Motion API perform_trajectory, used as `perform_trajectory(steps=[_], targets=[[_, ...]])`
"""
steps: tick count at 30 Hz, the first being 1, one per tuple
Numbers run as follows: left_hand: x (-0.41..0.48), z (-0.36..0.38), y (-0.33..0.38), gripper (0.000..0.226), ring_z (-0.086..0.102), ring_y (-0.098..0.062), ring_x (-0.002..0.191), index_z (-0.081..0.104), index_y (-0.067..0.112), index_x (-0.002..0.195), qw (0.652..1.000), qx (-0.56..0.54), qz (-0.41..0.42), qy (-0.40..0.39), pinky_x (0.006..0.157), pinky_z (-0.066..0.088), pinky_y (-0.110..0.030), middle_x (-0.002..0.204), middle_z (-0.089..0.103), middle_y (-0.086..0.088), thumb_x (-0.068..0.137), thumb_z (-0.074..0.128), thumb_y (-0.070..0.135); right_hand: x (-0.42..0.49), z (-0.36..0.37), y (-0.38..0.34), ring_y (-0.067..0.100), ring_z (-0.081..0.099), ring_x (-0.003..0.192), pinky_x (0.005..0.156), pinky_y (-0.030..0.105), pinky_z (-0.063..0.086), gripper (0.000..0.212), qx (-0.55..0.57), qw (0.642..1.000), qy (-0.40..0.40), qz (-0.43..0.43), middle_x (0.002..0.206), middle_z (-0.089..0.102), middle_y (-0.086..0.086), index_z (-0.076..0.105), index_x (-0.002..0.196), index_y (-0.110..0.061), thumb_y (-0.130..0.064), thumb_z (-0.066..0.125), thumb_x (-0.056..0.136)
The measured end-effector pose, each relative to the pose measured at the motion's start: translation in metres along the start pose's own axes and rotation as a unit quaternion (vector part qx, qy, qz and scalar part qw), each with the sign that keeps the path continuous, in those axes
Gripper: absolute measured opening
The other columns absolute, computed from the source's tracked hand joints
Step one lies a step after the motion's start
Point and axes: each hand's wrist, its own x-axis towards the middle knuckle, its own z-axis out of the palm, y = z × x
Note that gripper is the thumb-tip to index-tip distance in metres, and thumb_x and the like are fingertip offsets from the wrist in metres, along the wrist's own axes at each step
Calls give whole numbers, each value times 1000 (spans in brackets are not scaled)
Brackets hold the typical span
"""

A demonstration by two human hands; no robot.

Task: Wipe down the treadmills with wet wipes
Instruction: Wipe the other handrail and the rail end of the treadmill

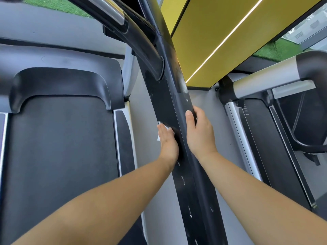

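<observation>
The big treadmill [58, 147] on the left has a wide dark belt, with a grey and black strip along its right edge. A yellow wall [221, 32] with one bright line stands up at the back. A long black post [169, 96] runs up the middle, and a curved black rail [141, 38] joins it higher up. A second treadmill [261, 138] sits on the right, with a silver bar [265, 82] over it. Grey floor [208, 106] shows on each side of the post, so there is room there next to both arms. The right hand [200, 133] grips the post's right edge, thumb on the front and fingers curled round behind. The left hand [168, 140] lies flat on the post's left side, fingers straight and together. The white wet wipe [161, 125] is squashed under that hand against the post. A bit of it pokes out past the fingertips and at the hand's outer side.
</observation>
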Motion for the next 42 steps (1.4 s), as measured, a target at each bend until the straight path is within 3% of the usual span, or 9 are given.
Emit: perform_trajectory(steps=[5, 10, 13, 18, 23, 32, 35, 38, 42], targets=[[30, -5, 28, 57, -5, -7, 145, -9, 34, 150, 1000, 1, 11, 17, 120, 0, -41, 159, -6, 14, 98, 6, 53, 1, 1, 1, 13, 51, 115, 93, 25, 41, 41, -3, 1000, 3, 3, 128, 57, -6, 47, 135, -21, -38, 37, 100], [-13, 3, -2, 87, -5, 2, 142, 2, 39, 151, 999, -8, -17, -28, 119, -2, -35, 157, -2, 20, 77, 15, 84, 2, 2, 2, 12, 53, 113, 94, 30, 44, 37, 15, 1000, 2, 1, 124, 58, -7, 49, 132, -23, -38, 38, 100], [-19, 6, -5, 59, -10, 5, 139, -4, 37, 150, 1000, -20, -3, -19, 118, -5, -31, 154, -8, 24, 97, 11, 57, 2, 2, 3, 12, 53, 112, 94, 32, 46, 37, 16, 1000, 1, 0, 123, 58, -7, 49, 132, -24, -38, 37, 99], [9, 1, 20, 57, -2, -5, 145, -4, 40, 150, 999, -11, 23, 21, 120, 3, -39, 158, -2, 17, 97, 13, 55, 3, 2, 4, 12, 51, 118, 98, 28, 42, 41, 19, 1000, 1, 2, 129, 56, -6, 48, 135, -22, -38, 38, 99], [-30, 12, -17, 112, 1, 0, 143, 12, 43, 149, 999, -13, -37, -31, 120, 6, -37, 157, 5, 21, 53, 15, 101, 3, 1, 3, 12, 53, 113, 92, 26, 43, 38, 20, 1000, 1, 0, 124, 58, -6, 49, 132, -23, -38, 38, 100], [-13, 6, 9, 70, 1, -6, 145, 1, 42, 150, 1000, 4, -20, 5, 120, 4, -40, 159, 3, 15, 87, 13, 71, 2, 2, 3, 11, 53, 112, 92, 26, 43, 37, 23, 1000, 5, -2, 122, 59, -7, 50, 131, -22, -37, 38, 100], [-36, 13, -11, 102, 7, -2, 144, 11, 47, 148, 999, -17, -44, -25, 120, 8, -39, 157, 9, 20, 59, 13, 97, 2, 2, 3, 11, 53, 110, 92, 27, 44, 35, 27, 1000, 7, -3, 120, 59, -7, 52, 129, -22, -36, 39, 100], [-64, 20, -22, 56, -9, 7, 140, -11, 51, 141, 999, -15, 27, -42, 120, 1, -34, 150, -14, 32, 93, 16, 64, 1, 1, 2, 10, 54, 107, 88, 25, 45, 33, 32, 999, 6, -3, 116, 60, -8, 52, 128, -24, -35, 39, 100], [-38, 13, 1, 50, -13, 13, 135, -15, 35, 147, 995, 32, 91, -12, 117, -5, -25, 141, -14, 35, 104, 11, 32, 1, 0, 1, 9, 54, 107, 87, 21, 41, 33, 35, 999, 8, -6, 115, 60, -9, 53, 127, -22, -34, 40, 100]])
